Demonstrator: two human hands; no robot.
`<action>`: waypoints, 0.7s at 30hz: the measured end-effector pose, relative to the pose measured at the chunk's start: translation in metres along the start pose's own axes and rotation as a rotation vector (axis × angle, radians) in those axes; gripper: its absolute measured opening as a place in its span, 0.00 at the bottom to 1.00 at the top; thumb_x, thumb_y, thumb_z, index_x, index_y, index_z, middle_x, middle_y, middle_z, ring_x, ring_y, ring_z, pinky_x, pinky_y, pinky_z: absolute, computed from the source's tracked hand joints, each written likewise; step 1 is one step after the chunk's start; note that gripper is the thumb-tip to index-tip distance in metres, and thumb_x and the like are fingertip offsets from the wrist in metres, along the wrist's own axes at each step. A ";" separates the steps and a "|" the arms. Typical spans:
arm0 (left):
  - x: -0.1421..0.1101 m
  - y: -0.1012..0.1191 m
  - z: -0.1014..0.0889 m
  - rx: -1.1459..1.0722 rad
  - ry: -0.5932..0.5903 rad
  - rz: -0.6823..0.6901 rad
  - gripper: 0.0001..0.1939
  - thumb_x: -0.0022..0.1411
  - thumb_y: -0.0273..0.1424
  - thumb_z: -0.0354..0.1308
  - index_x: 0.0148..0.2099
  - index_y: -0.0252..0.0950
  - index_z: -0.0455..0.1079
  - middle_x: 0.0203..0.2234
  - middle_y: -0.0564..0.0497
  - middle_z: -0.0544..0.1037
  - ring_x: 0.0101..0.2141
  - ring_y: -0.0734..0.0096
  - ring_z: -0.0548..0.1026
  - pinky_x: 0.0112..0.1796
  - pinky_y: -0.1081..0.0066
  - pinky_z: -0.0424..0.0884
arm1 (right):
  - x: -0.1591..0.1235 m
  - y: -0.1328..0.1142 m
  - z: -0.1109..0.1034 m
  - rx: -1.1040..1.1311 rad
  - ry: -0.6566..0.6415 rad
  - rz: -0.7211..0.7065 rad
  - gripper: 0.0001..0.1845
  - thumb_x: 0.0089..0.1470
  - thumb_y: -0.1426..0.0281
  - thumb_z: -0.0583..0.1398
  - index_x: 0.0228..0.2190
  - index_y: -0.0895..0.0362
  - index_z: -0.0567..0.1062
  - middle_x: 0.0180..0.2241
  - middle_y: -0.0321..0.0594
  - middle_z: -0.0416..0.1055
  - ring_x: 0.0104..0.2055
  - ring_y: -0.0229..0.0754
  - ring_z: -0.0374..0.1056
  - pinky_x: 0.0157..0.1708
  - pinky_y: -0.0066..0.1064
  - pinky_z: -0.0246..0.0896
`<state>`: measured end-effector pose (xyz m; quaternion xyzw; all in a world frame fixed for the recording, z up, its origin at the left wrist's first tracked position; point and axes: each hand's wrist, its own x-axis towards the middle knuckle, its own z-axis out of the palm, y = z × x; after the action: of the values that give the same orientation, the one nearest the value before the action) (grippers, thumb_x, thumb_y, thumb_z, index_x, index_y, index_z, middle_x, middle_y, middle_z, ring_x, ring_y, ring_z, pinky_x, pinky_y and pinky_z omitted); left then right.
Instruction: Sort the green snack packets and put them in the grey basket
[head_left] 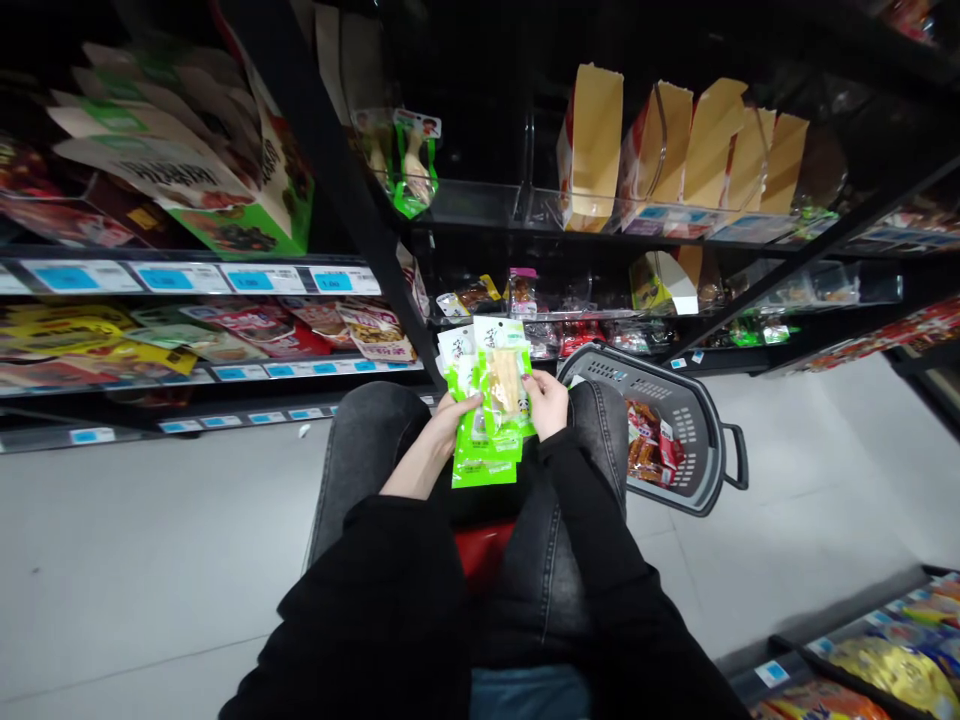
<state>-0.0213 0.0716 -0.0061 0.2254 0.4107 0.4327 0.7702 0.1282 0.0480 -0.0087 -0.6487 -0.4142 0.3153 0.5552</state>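
Note:
Both my hands hold a fanned stack of green-and-white snack packets (491, 410) over my knees, in front of the shelves. My left hand (455, 412) grips the stack's left edge with curled fingers. My right hand (546, 400) pinches the right side of the front packet, which shows a pale beige food through its clear window. I am sitting or crouching in grey jeans and black sleeves.
A grey shopping basket (694, 425) with red snack packs stands on the floor at my right knee. Dark shelves (480, 205) ahead hold hanging green packets, tan cardboard boxes and small bags. Left shelves carry snack bags behind blue price tags. Another shelf sits at bottom right.

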 end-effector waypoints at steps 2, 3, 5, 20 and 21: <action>-0.002 0.001 0.002 0.019 -0.003 -0.004 0.21 0.36 0.23 0.66 0.38 0.31 0.70 0.27 0.45 0.79 0.31 0.55 0.78 0.37 0.58 0.74 | 0.002 -0.001 -0.003 -0.039 0.018 -0.042 0.16 0.48 0.61 0.53 0.33 0.57 0.75 0.32 0.39 0.75 0.35 0.40 0.69 0.39 0.32 0.63; -0.003 0.002 0.002 0.025 -0.001 -0.005 0.21 0.36 0.23 0.66 0.38 0.30 0.70 0.27 0.44 0.79 0.31 0.55 0.78 0.37 0.58 0.74 | 0.004 -0.001 -0.006 -0.051 0.027 -0.056 0.16 0.49 0.61 0.53 0.34 0.57 0.75 0.34 0.40 0.75 0.36 0.41 0.69 0.40 0.32 0.62; -0.005 0.003 0.003 0.032 0.011 -0.010 0.22 0.37 0.23 0.65 0.39 0.30 0.70 0.27 0.44 0.79 0.30 0.55 0.78 0.37 0.58 0.74 | 0.008 0.000 -0.011 -0.073 0.079 -0.063 0.17 0.49 0.61 0.53 0.34 0.59 0.74 0.35 0.41 0.75 0.36 0.41 0.69 0.41 0.32 0.62; -0.008 0.006 0.006 -0.134 0.015 -0.102 0.22 0.42 0.22 0.58 0.44 0.29 0.69 0.27 0.44 0.79 0.33 0.53 0.77 0.41 0.54 0.72 | -0.007 -0.010 -0.002 -0.257 0.006 -0.119 0.15 0.53 0.64 0.49 0.34 0.56 0.72 0.31 0.39 0.74 0.32 0.40 0.68 0.35 0.29 0.61; -0.008 0.005 0.006 -0.131 0.002 -0.092 0.23 0.43 0.23 0.58 0.45 0.29 0.68 0.27 0.44 0.79 0.33 0.53 0.77 0.41 0.54 0.72 | -0.007 -0.009 0.000 -0.229 -0.045 -0.125 0.15 0.53 0.65 0.48 0.34 0.56 0.73 0.32 0.39 0.74 0.33 0.40 0.68 0.36 0.29 0.61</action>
<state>-0.0209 0.0675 0.0043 0.1551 0.3923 0.4229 0.8020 0.1231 0.0427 -0.0002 -0.6734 -0.4993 0.2454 0.4868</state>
